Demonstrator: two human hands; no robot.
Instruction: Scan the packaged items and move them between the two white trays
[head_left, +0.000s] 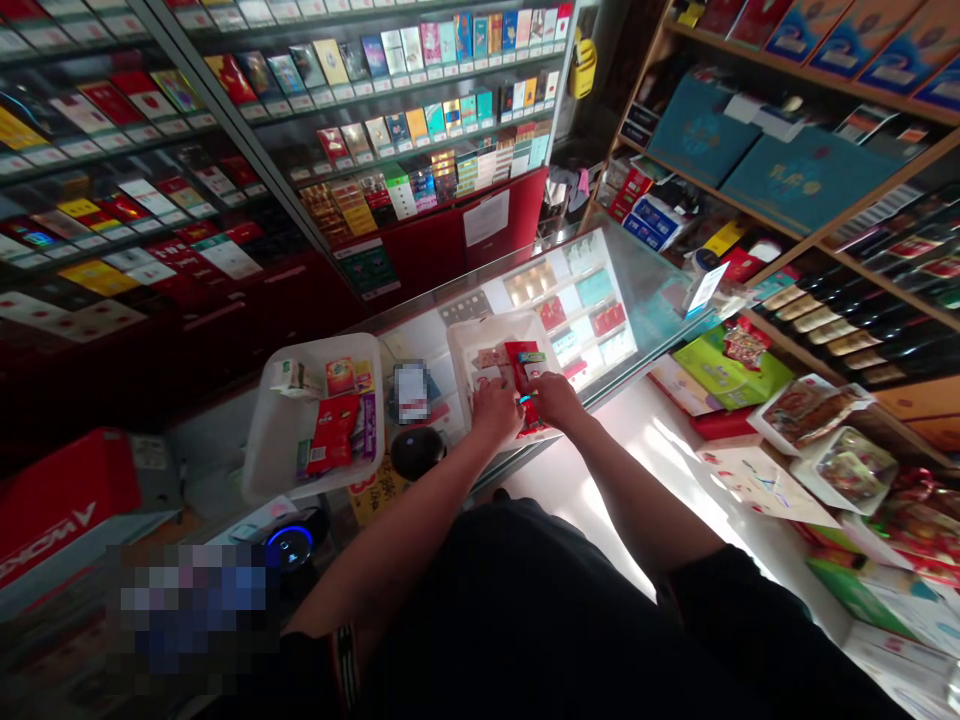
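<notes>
Both of my hands are inside a white plastic tray (459,365) on the glass counter. A red packet (516,352) lies in it, with a small green-and-white packet (532,357) on top and pale pink-and-white packets (493,357) beside it. My left hand (496,410) is at the packet's left side, fingers curled inward; what they hold is hidden. From the right, my right hand (555,402) closes its fingers on the red packet's edge. A small bright blue bit (525,399) shows between the two hands.
A second white tray (259,440) holds red, orange and purple packets. Between the trays are a small pixelated device (412,390) and a black rounded object (417,453). Cigarette shelves (375,100) stand behind the glass counter (652,290). Boxes and bottles (810,320) fill the right side.
</notes>
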